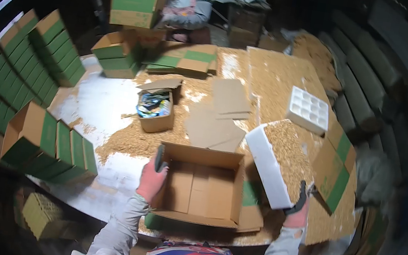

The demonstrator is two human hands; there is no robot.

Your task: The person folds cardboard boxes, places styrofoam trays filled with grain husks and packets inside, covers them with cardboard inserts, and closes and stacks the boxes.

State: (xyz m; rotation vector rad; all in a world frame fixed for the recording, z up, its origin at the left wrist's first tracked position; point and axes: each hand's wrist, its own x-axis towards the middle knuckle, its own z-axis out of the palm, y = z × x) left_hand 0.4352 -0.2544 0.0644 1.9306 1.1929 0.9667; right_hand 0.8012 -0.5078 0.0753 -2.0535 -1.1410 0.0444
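Observation:
An open cardboard box [199, 193] stands in front of me, its brown inside bare. My left hand [152, 177], in a pink and dark glove, grips the box's left wall near the upper corner. To the right of the box, a white foam tray [270, 164] lies at a slant, heaped with tan sawdust-like material [288, 149]. My right hand [298, 207], gloved alike, is closed around the tray's near right corner; part of its fingers is hidden. Flattened green and brown cardboard [251, 215] lies partly under the box and beside it.
Green boxes [32, 63] are stacked at left, others [51, 148] nearer. A small carton [155, 112] holds shiny packets. A white tray with round hollows [308, 110] and a folded carton [335, 167] lie right. Across the table, a person [188, 5] is by a green box [136, 9].

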